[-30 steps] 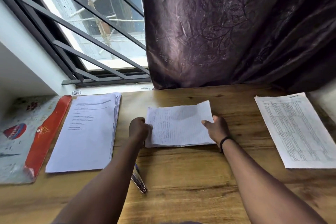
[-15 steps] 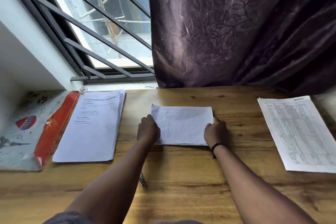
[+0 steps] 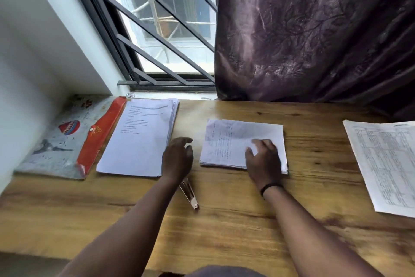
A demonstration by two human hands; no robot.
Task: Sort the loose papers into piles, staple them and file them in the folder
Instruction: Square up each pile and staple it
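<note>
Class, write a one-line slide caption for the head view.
Right hand rests on the middle paper pile; left hand hovers above the stapler.

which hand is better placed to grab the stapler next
Left, probably. The left hand is free and hovers just above the stapler, which lies by its wrist. The right hand rests on the middle pile, steadying it.

Stapler [image 3: 189, 193] partly hidden under left hand [image 3: 177, 160]. Table sheet [image 3: 386, 164], far right of right hand [image 3: 263, 160], cut by frame edge. Handwriting on pile [image 3: 226, 142] under right hand blurred, unreadable.
</note>
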